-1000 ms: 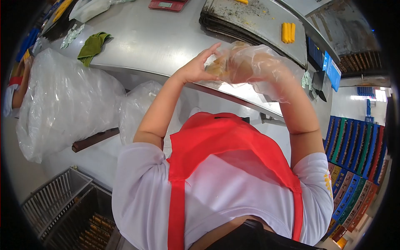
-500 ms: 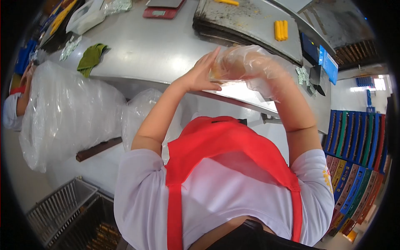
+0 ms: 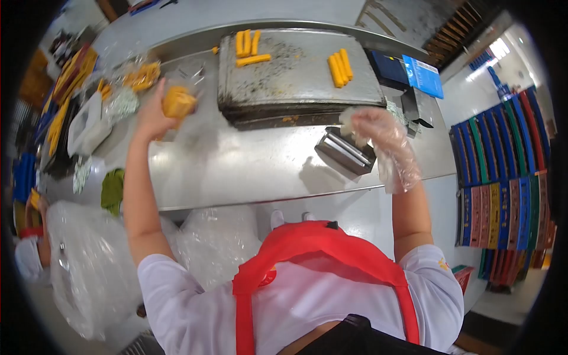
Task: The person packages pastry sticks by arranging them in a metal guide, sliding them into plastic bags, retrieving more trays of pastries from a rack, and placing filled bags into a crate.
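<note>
My left hand (image 3: 155, 117) is wrapped around a bundle of yellow sticks (image 3: 178, 102) in a clear plastic bag, over the left part of the steel table. My right hand (image 3: 376, 125) wears a clear plastic glove and hovers by the right end of a small metal box (image 3: 344, 151). Its fingers are drawn together, with something small and pale at their tips that I cannot make out. Between the hands, stacked metal trays (image 3: 296, 71) carry yellow sticks on the left (image 3: 247, 44) and more yellow sticks on the right (image 3: 340, 68).
A bagged yellow bundle (image 3: 142, 77) and a white container (image 3: 89, 127) sit at the left. A green cloth (image 3: 112, 190) hangs at the table edge (image 3: 272, 200). Large clear plastic bags (image 3: 89, 266) stand below, beside another person's arm (image 3: 42, 236). Stacked coloured crates (image 3: 503, 154) stand at right.
My hands have parted from close together around the clear bag. The left has gone left with the bagged bundle; the right is now by the metal box. The view has shifted, showing more tabletop.
</note>
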Action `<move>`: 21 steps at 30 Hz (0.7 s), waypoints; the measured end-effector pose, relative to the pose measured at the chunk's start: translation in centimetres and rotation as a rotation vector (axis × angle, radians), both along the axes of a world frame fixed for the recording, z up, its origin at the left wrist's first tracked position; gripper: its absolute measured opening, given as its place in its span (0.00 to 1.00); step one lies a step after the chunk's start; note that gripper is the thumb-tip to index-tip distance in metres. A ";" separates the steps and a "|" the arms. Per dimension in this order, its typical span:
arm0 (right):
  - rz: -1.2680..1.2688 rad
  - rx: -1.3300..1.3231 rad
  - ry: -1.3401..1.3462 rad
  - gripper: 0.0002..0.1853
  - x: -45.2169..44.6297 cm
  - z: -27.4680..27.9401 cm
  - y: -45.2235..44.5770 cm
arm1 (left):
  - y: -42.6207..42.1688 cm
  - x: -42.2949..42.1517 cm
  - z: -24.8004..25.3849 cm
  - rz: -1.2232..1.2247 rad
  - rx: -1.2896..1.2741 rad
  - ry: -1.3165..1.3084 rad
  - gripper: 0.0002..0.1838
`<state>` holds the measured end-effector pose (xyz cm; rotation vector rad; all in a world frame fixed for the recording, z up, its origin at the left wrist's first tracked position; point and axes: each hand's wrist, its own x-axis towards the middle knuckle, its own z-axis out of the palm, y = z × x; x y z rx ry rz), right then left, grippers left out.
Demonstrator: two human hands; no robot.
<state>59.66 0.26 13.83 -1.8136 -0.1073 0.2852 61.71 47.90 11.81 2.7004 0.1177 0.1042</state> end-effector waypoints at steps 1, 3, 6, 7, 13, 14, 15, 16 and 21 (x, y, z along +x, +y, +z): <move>0.020 -0.030 0.096 0.16 -0.2 -0.6 -0.7 | 1.6 2.7 -0.4 -0.030 0.003 -0.007 0.56; -0.067 -0.136 0.107 0.15 -1.6 -0.7 -1.1 | 4.7 8.4 -2.0 0.077 0.426 0.019 0.57; -0.191 -0.241 0.133 0.14 -2.4 -1.9 -2.7 | 5.6 14.1 -3.4 0.211 0.500 0.180 0.58; -0.231 -0.231 0.135 0.13 -2.5 -2.3 -3.4 | 5.8 15.3 -4.1 0.190 0.497 0.179 0.58; -0.336 -0.274 0.121 0.13 -0.9 -2.8 -5.9 | 4.2 15.4 -6.2 0.282 0.470 0.115 0.55; -0.318 -0.273 0.124 0.13 -0.5 -2.9 -6.0 | 3.6 13.7 -6.2 0.262 0.427 -0.112 0.52; -0.337 -0.296 0.068 0.13 -0.1 -2.8 -6.0 | 3.2 11.7 -5.9 0.242 0.389 -0.343 0.51; -0.357 -0.316 0.011 0.12 0.5 -2.7 -5.7 | 3.1 9.3 -6.3 0.212 0.312 -0.507 0.48; -0.351 -0.374 0.013 0.15 4.2 -2.3 -2.0 | -0.8 -6.3 -13.3 0.525 -0.037 -0.689 0.35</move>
